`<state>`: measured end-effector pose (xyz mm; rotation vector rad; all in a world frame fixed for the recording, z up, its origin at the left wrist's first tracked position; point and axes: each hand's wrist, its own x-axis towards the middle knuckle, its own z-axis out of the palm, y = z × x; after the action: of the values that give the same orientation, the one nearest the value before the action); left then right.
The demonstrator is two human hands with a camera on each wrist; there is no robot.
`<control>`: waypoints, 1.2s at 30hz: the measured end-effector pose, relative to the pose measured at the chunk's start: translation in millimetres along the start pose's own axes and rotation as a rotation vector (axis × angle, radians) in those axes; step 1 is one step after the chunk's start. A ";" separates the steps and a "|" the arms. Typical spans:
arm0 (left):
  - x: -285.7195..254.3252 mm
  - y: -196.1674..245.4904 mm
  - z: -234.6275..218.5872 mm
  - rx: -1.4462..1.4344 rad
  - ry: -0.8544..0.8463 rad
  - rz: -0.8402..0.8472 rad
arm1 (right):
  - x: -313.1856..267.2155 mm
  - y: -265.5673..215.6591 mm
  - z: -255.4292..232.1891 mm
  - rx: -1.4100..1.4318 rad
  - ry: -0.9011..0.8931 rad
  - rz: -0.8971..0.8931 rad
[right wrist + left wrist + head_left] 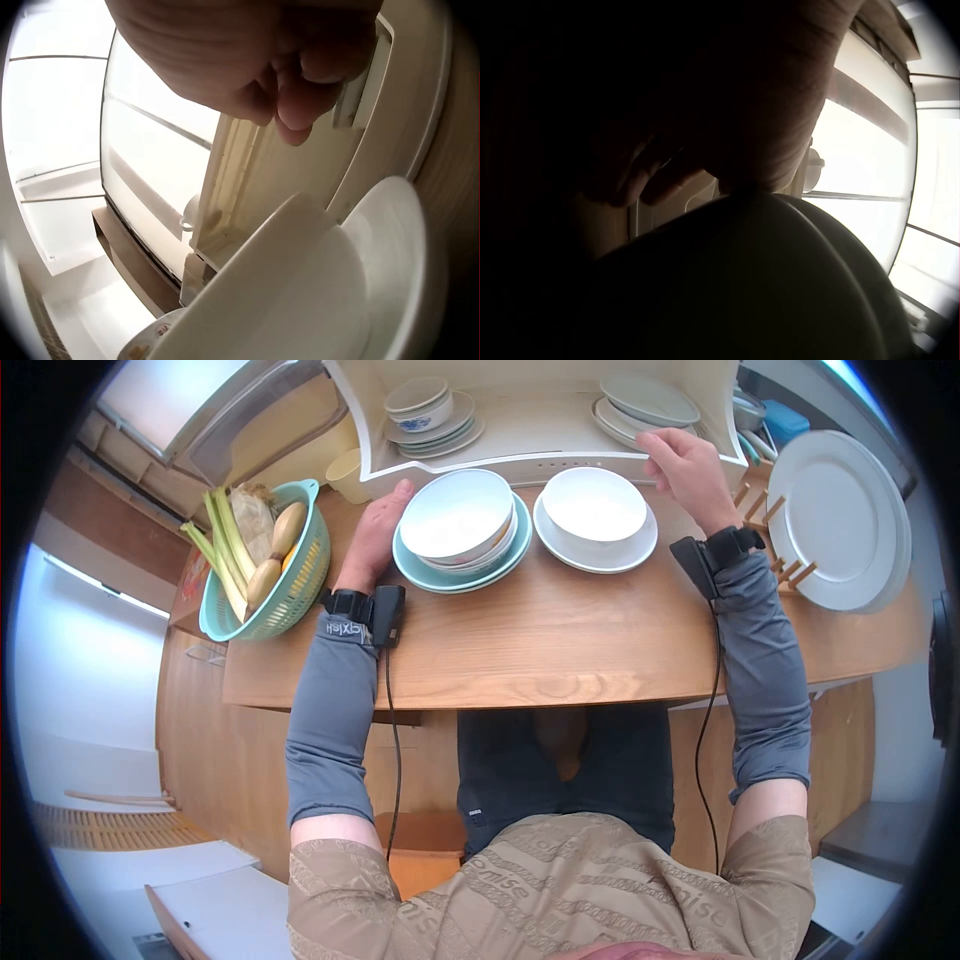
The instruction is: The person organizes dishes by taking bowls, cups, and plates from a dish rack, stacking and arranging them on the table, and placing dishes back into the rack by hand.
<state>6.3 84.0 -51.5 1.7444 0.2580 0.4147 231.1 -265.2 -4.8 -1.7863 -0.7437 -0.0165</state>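
Observation:
My left hand rests at the left side of a stack of bowls standing on pale blue plates. In the left wrist view this hand is dark, its palm right at the rim of a shadowed dish. To the right stands a white bowl on a white plate. My right hand hovers behind and right of that bowl, fingers loosely curled with nothing held. The right wrist view shows the hand above the white bowl.
An off-white cabinet holds stacked bowls and plates. A turquoise basket of vegetables stands left on the wooden table. Large white plates stand upright in a wooden rack at right. Cables hang from both wrists.

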 end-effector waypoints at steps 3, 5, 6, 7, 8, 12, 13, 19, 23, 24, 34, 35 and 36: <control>3.6 -3.4 -6.5 0.011 -0.031 -0.007 | -2.0 -18.2 8.8 0.094 -0.010 -0.015; 4.8 -6.0 -6.2 -0.021 -0.037 -0.047 | 2.1 -38.7 16.7 0.089 -0.063 -0.048; 4.2 -5.3 -6.1 -0.023 -0.033 -0.048 | 3.5 -51.8 22.7 0.028 -0.144 -0.133; 3.8 -3.6 -6.0 -0.006 -0.037 -0.041 | 4.3 -64.1 29.1 -0.031 -0.224 -0.218; 3.1 -2.2 -5.2 0.012 -0.041 -0.034 | 4.4 -77.5 35.7 -0.031 -0.227 -0.217; 4.8 -2.9 -2.4 -0.028 -0.021 -0.019 | 5.6 -111.9 68.7 -0.201 -0.463 -0.317; 4.8 -3.6 -2.3 -0.051 -0.019 -0.037 | 6.7 -114.4 76.3 -0.281 -0.499 -0.334; 3.6 -3.1 -3.4 -0.034 -0.025 -0.031 | 6.8 -107.4 107.7 -0.391 -0.631 -0.226; 4.7 -4.1 -1.4 -0.048 -0.017 -0.034 | 5.1 -100.8 114.8 -0.421 -0.599 -0.279; 5.0 -4.3 -1.6 -0.050 -0.016 -0.033 | 4.7 -101.4 115.0 -0.447 -0.595 -0.302; 3.0 -2.8 -3.0 -0.005 0.005 -0.011 | 1.8 -95.0 121.8 -0.480 -0.468 -0.437; 2.3 -1.5 -2.7 0.002 0.018 -0.006 | 1.5 -94.0 122.9 -0.488 -0.431 -0.463; 2.1 -1.1 -3.6 0.009 0.017 -0.005 | 1.2 -93.1 123.1 -0.497 -0.391 -0.486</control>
<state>6.8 88.2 -51.7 1.7493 0.2770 0.4260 143.6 -143.4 31.7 -2.0524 -1.5520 -0.1956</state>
